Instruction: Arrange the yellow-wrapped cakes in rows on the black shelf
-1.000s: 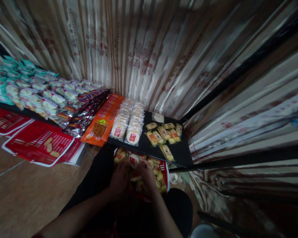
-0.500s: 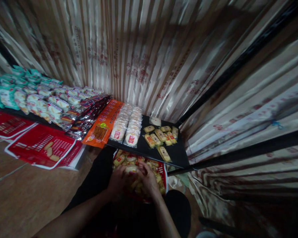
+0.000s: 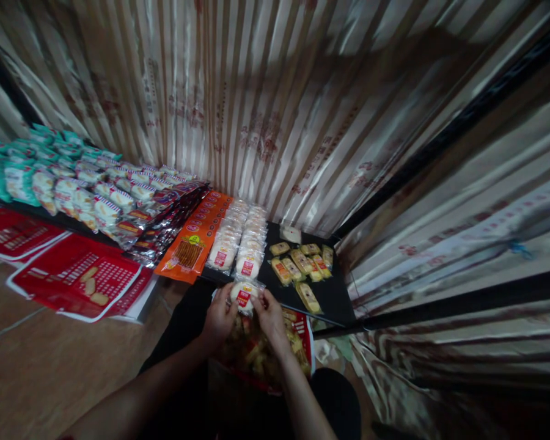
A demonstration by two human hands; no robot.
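Observation:
Both my hands hold one clear packet of round white cakes with a red label (image 3: 244, 293). My left hand (image 3: 220, 318) grips its left side and my right hand (image 3: 269, 313) its right side, fingers closed on it. The packet hangs just above the near edge of a black shelf (image 3: 334, 287), in front of two rows of like packets (image 3: 238, 241). Under my hands sits a red basket (image 3: 305, 330) full of yellow snack packets.
Small yellow packets (image 3: 302, 263) lie on the shelf's right part. Left of the white rows are orange packets (image 3: 195, 238), dark packets and green-white ones (image 3: 50, 177). Red baskets (image 3: 77, 281) stand on the brown floor at left. Striped curtains hang behind and to the right.
My hands have risen out of the red basket with a white cake packet and brought it up to the shelf's near edge. The view has shifted slightly.

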